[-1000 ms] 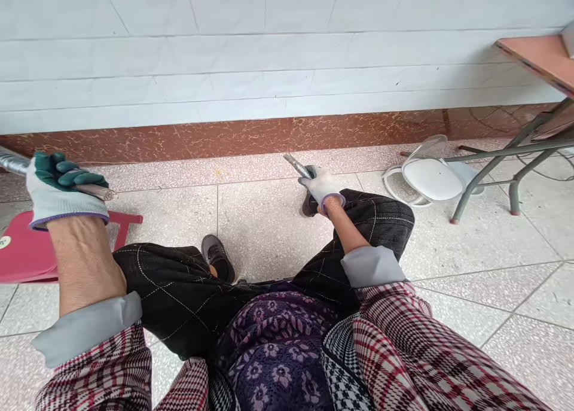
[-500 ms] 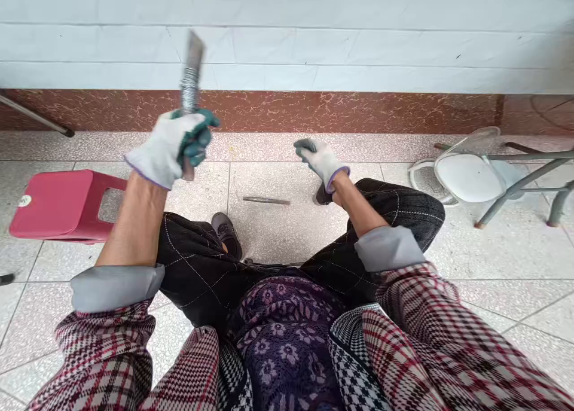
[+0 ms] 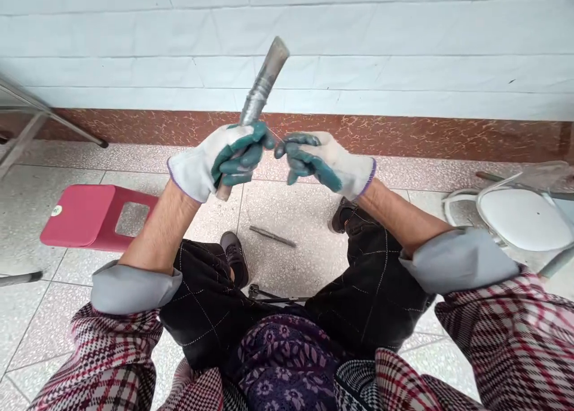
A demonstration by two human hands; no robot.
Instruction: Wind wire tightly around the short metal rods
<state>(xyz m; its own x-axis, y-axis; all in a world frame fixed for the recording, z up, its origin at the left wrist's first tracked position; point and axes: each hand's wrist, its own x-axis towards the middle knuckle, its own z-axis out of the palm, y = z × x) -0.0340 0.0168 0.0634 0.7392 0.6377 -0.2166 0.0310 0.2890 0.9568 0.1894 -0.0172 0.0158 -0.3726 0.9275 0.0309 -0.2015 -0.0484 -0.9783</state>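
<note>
My left hand, in a white glove with green palm, is closed round a grey metal rod that points up and slightly right in front of the wall. My right hand, gloved the same way, is raised beside it, its curled fingertips almost touching the left hand's fingers; nothing shows in it. A thin grey metal piece lies on the floor tiles between my feet. I am seated, with my knees in dark trousers below the hands.
A red plastic stool stands on the floor at the left. A white overturned chair lies at the right. Metal table legs show at the far left. A tiled wall with a brown skirting runs across the back.
My left hand swung the rod from the far left to upright in front of me. My right hand dropped the thin metal piece on the floor and rose to meet the left hand.
</note>
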